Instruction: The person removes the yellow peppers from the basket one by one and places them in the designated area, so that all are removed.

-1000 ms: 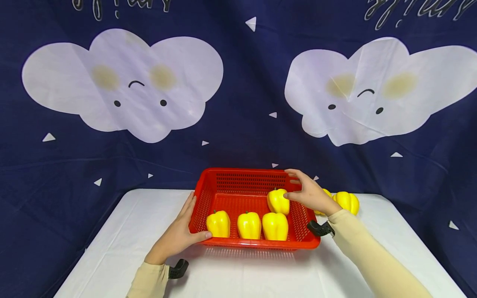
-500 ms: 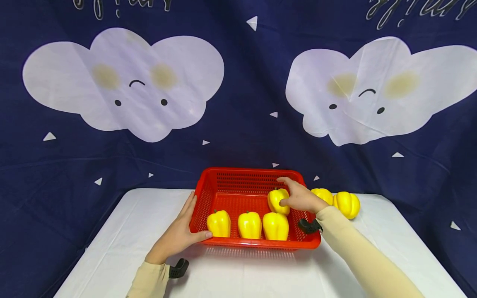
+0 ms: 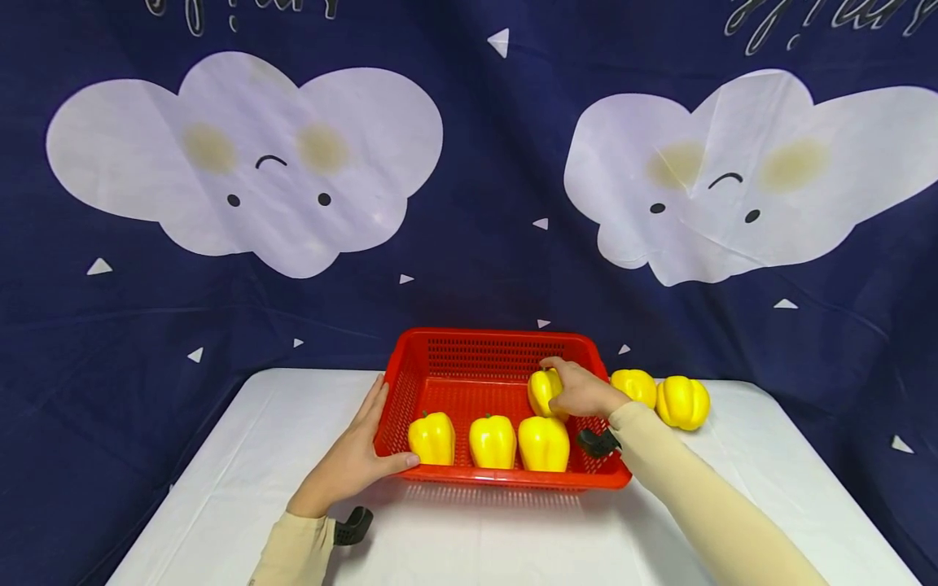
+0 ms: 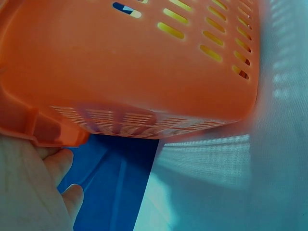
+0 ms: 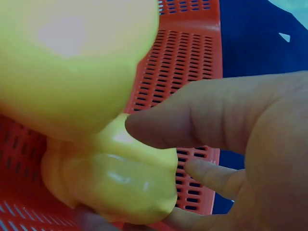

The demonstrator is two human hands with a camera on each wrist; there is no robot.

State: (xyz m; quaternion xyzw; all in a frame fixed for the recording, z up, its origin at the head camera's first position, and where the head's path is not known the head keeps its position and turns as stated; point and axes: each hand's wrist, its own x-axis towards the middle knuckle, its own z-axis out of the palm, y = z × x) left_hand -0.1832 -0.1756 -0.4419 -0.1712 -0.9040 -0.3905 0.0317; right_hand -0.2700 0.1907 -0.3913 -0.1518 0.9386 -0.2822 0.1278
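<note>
A red perforated plastic basket (image 3: 506,478) stands on the table with several yellow bell peppers inside. Three peppers line its front side: a left pepper (image 3: 432,439), a middle pepper (image 3: 493,442) and a right pepper (image 3: 544,445). My left hand (image 3: 350,457) rests against the basket's left side, fingers fairly straight, thumb on the front rim. In the left wrist view, fingertips (image 4: 60,163) show outside beneath the rim. At the back right, my right hand (image 3: 586,389) grips another bell pepper (image 5: 120,178), thumb on top and fingers round its far side, partly hidden by it.
Two more yellow bell peppers, a nearer one (image 3: 634,386) and an outer one (image 3: 683,403), lie on the table right of the basket. The white-covered table (image 3: 469,545) ends at a dark blue cloud-print curtain (image 3: 484,268) behind the basket.
My right hand has moved left and down from over the basket's right rim and taken hold of the back-right bell pepper. The left hand has stayed on the basket.
</note>
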